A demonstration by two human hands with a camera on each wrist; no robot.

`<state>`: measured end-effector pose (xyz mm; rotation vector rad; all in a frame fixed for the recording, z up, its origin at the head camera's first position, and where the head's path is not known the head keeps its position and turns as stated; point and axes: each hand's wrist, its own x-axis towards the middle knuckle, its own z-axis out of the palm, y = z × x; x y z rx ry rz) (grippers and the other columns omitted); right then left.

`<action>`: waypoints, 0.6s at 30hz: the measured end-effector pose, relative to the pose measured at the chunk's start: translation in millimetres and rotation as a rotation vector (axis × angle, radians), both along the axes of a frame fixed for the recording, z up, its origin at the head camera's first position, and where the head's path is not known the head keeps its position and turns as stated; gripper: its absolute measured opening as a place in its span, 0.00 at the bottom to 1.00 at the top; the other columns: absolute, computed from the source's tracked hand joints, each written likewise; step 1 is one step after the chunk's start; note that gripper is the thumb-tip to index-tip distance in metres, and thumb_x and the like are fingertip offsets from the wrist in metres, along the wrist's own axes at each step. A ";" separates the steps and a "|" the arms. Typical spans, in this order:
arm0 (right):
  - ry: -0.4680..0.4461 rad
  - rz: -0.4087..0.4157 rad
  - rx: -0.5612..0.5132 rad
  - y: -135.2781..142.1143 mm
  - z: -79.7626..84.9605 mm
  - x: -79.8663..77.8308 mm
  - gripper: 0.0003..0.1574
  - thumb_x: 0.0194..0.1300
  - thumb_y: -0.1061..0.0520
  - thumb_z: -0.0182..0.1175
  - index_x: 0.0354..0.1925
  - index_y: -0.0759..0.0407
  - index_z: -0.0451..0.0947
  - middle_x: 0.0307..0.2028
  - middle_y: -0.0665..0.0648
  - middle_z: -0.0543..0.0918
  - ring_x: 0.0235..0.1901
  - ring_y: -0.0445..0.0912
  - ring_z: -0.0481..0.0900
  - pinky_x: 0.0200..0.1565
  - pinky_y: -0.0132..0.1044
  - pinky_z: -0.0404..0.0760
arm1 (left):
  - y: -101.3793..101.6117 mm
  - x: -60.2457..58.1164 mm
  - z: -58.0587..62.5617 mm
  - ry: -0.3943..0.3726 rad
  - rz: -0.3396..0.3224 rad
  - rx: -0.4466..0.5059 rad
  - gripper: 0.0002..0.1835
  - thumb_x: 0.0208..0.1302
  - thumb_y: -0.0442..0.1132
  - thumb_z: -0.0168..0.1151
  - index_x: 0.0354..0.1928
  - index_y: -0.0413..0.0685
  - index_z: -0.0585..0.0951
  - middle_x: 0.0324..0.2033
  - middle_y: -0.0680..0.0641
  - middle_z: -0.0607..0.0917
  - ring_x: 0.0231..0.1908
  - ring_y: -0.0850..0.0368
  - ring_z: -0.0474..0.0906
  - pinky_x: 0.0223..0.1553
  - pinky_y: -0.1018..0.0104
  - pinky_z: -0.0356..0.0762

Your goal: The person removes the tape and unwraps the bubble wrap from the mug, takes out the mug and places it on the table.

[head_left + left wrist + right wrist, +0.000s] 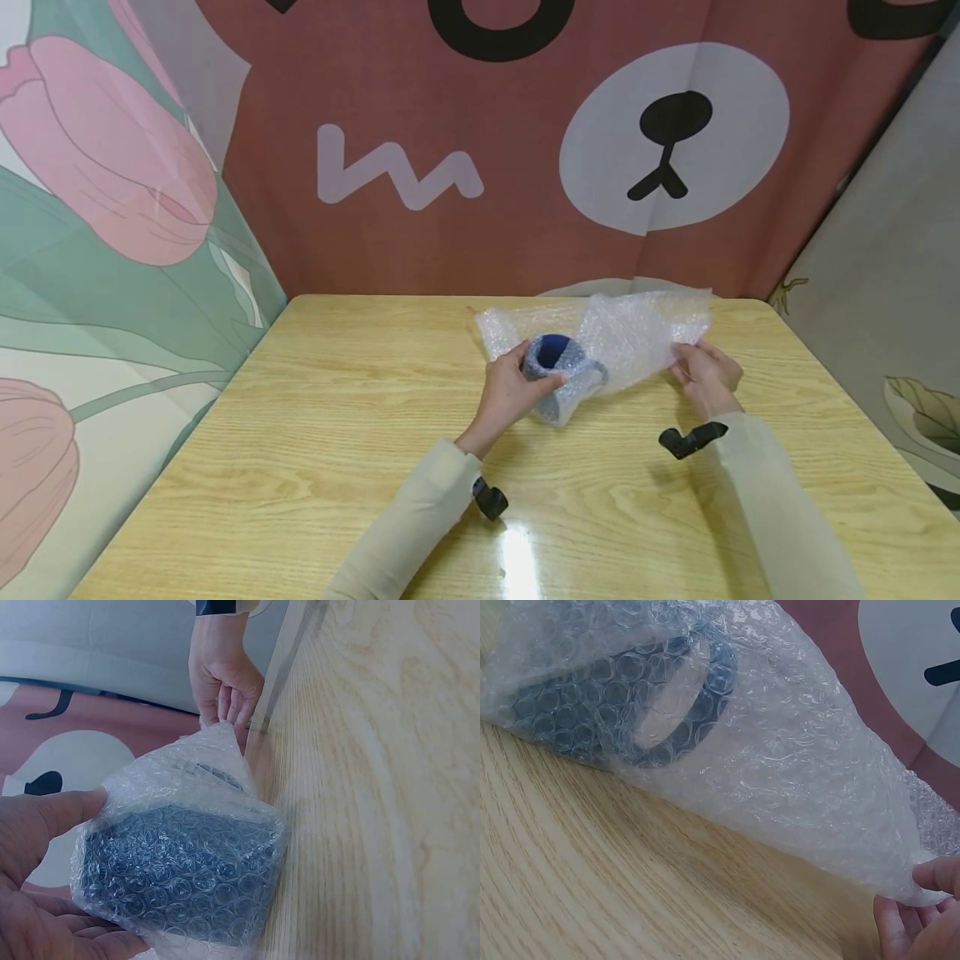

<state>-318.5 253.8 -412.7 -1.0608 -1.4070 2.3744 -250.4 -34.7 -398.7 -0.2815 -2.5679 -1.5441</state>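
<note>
Left hand [508, 392] gripping wrapped mug [553, 353], frame center; right hand [708, 377] pinching bubble wrap [626, 337], center right; keeping it taut likely limiting slack.

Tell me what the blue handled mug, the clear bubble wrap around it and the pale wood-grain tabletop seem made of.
Blue handled mug: possibly ceramic, from its rigid-looking rounded shape; wrap obscures the finish.
Clear bubble wrap: thin, glossy plastic, judging by round air cells and glints.
Pale wood-grain tabletop: wood or printed laminate; grain lines show, and a bright reflection suggests smooth coating.
</note>
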 end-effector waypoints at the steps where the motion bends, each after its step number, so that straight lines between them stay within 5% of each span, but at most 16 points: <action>1: -0.001 -0.001 -0.007 -0.1 -0.2 0.1 0.28 0.53 0.72 0.68 0.51 0.52 0.80 0.28 0.47 0.81 0.30 0.39 0.80 0.30 0.31 0.81 | 0.0 -0.1 -0.1 0.001 0.000 0.000 0.45 0.53 0.50 0.75 0.68 0.36 0.67 0.13 0.52 0.70 0.11 0.64 0.49 0.15 0.68 0.56; 13: 0.016 0.003 -0.035 1.7 -2.8 0.3 0.22 0.53 0.73 0.67 0.44 0.55 0.76 0.23 0.48 0.79 0.24 0.38 0.79 0.28 0.30 0.81 | 0.3 1.2 1.1 0.000 0.002 0.013 0.45 0.53 0.49 0.75 0.68 0.35 0.67 0.21 0.47 0.75 0.12 0.63 0.48 0.16 0.68 0.56; 18: 0.036 -0.021 -0.036 1.1 -1.7 1.0 0.19 0.52 0.72 0.68 0.40 0.54 0.79 0.25 0.48 0.80 0.25 0.38 0.80 0.29 0.31 0.82 | 1.0 0.9 1.3 0.002 0.023 -0.006 0.45 0.52 0.50 0.76 0.68 0.36 0.68 0.50 0.37 0.82 0.18 0.63 0.56 0.28 0.68 0.68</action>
